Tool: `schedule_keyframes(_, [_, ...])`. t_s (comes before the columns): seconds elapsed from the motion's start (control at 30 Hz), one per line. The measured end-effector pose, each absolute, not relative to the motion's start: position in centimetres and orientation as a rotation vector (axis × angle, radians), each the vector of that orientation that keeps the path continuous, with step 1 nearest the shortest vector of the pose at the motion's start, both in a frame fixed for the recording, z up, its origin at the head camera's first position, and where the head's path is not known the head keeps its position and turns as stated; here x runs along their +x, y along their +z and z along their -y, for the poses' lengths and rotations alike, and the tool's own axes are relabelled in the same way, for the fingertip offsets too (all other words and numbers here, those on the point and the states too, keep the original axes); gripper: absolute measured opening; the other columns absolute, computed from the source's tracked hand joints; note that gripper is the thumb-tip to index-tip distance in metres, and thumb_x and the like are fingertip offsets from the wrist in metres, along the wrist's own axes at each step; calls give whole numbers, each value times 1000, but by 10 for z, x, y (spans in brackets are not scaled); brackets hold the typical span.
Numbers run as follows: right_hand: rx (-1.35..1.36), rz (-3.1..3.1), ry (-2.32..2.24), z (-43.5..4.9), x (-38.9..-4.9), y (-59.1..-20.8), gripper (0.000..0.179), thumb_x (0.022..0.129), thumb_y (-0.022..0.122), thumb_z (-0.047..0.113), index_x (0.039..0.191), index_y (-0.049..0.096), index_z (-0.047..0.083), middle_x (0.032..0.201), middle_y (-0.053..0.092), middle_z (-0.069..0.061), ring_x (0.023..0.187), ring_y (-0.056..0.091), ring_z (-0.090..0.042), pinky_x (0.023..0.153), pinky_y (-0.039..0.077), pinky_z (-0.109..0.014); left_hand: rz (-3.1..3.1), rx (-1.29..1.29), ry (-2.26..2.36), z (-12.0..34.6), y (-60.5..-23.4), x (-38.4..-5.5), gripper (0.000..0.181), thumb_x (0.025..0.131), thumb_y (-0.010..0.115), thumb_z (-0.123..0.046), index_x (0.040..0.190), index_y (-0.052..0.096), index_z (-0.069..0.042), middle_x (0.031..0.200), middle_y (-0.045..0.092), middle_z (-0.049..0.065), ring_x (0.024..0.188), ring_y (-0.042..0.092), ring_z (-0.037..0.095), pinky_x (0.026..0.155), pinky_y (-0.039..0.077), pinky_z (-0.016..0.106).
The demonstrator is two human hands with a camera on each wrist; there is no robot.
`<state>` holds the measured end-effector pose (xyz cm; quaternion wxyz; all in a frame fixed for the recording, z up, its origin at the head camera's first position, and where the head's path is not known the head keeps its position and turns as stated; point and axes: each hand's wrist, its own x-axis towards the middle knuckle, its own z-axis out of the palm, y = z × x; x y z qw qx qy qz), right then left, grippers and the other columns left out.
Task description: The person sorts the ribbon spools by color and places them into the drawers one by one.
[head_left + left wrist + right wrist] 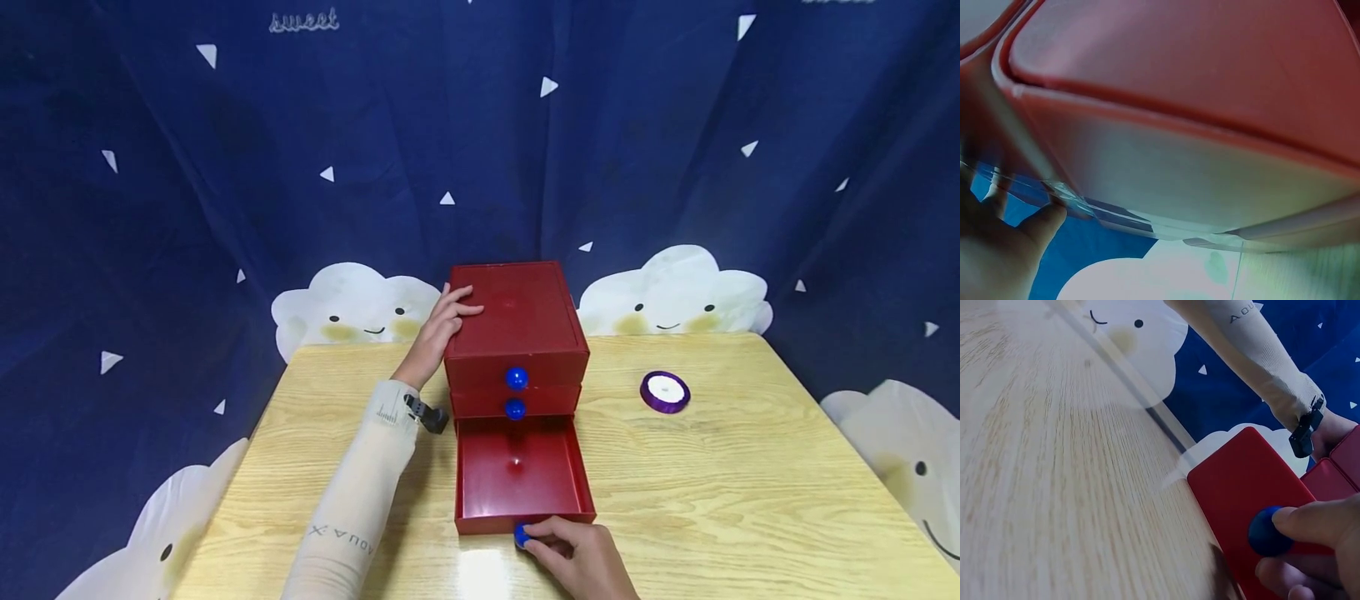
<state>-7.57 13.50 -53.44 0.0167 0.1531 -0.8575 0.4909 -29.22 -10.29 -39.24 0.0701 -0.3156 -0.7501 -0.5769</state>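
Observation:
A small red chest of drawers (517,312) with round blue knobs stands on the wooden table. Its bottom drawer (495,479) is pulled out toward me, and nothing lies inside. My right hand (581,554) pinches the blue knob (1269,531) of that drawer between thumb and fingers. The left hand (442,329) rests on the chest's top left edge, fingers stretched over the top. In the left wrist view, that hand's thumb and fingers (1004,237) lie against the red side wall. The two upper drawers are closed.
A purple ribbon spool (665,392) with a white centre lies on the table (750,475) to the right of the chest. Behind the table hangs a dark blue curtain (495,125) with white triangles and smiling clouds. A black wrist camera (427,414) sits on the left wrist.

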Motion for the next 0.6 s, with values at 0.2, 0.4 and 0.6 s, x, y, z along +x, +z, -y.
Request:
schedule_keyframes(0.2, [472, 2566, 1433, -137, -76, -539, 7, 82, 77, 23, 89, 77, 23, 78, 70, 18, 61, 58, 4, 55, 49, -17, 2271, -935, -1732, 104, -392, -292, 38, 98, 34, -2, 125, 60, 5, 154, 30, 14, 148, -3, 19, 116, 0, 50])
schedule_keyframes(0.4, [491, 2475, 1385, -143, -74, -545, 10, 78, 79, 13, 82, 77, 21, 70, 68, 16, 58, 54, 7, 52, 45, -12, 2273, -942, -1734, 104, -389, -291, 38, 98, 34, -1, 125, 59, 6, 154, 30, 15, 148, -4, 20, 116, 0, 50])
schedule_keyframes(0.6, [510, 2463, 1367, -150, -70, -548, 12, 76, 80, 11, 81, 76, 21, 69, 68, 17, 57, 54, 8, 51, 44, -11, 2272, -943, -1750, 101, -388, -290, 38, 98, 34, 0, 126, 59, 7, 154, 29, 16, 148, -4, 20, 116, 0, 51])
